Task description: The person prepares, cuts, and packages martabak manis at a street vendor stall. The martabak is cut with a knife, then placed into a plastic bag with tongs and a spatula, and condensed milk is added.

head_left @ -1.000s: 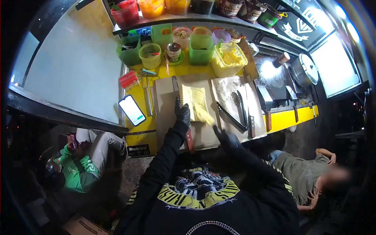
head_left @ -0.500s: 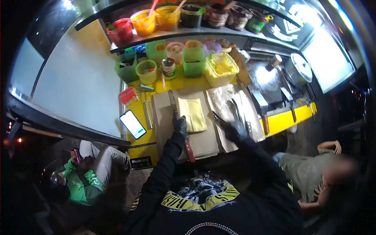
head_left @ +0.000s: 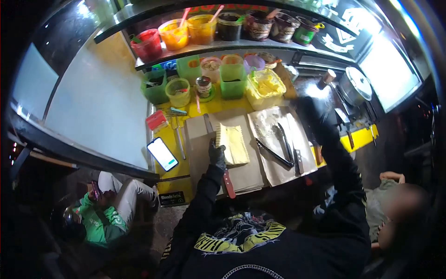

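A thick yellow slab, apparently bread (head_left: 236,146), rests on the brown paper (head_left: 200,135), its ridged side to the left. My left hand (head_left: 217,156), in a black glove, grips it by that left edge. Beneath this hand runs a long knife with a red handle (head_left: 228,184); its middle is hidden. My right hand (head_left: 310,108), dark and blurred, is stretched out over the near left part of the griddle (head_left: 320,95), right of the butter-yellow tub; its fingers cannot be made out. Black tongs (head_left: 275,153) lie on the stained paper sheet (head_left: 265,121), beside a dark-handled knife (head_left: 298,160).
A tub of yellow spread (head_left: 265,90) and green containers (head_left: 232,79) line the back. Jars of sauces (head_left: 202,30) stand on the shelf above. A phone (head_left: 162,154) lies at left, a lidded pot (head_left: 355,83) at right. One person sits on each side below.
My right hand has moved from the tongs on the stained paper up and right to the griddle. The tongs now lie in plain sight. My left hand stays at the slab's left edge.
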Demonstrator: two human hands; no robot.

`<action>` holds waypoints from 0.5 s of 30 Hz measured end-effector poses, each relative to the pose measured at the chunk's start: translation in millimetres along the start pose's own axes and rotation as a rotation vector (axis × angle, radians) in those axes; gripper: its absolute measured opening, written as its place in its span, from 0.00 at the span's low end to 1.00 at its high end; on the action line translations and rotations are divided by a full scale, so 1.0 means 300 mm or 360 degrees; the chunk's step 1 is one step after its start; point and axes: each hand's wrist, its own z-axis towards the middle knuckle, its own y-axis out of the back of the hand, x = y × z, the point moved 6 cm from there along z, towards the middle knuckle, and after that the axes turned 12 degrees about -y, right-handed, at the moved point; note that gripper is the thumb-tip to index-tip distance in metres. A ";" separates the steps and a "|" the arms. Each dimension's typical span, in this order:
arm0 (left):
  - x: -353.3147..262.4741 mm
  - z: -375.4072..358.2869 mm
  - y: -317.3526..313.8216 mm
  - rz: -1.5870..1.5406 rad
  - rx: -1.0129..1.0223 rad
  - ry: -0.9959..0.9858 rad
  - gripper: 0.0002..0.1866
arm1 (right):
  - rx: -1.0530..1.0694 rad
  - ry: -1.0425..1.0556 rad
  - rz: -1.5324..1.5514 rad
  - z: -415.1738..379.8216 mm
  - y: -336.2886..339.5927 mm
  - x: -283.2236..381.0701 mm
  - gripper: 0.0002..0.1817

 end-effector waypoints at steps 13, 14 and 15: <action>-0.191 -0.195 0.186 -0.1051 -0.0139 0.0605 0.23 | -0.0459 0.1066 -0.0696 0.406 -0.362 0.197 0.11; -0.258 -0.194 0.212 -0.1065 -0.0162 0.0592 0.23 | -0.0502 0.1158 -0.0766 0.412 -0.403 0.221 0.11; -0.334 -0.200 0.238 -0.1431 -0.0276 0.0599 0.25 | -0.0547 0.1246 -0.0832 0.422 -0.426 0.237 0.11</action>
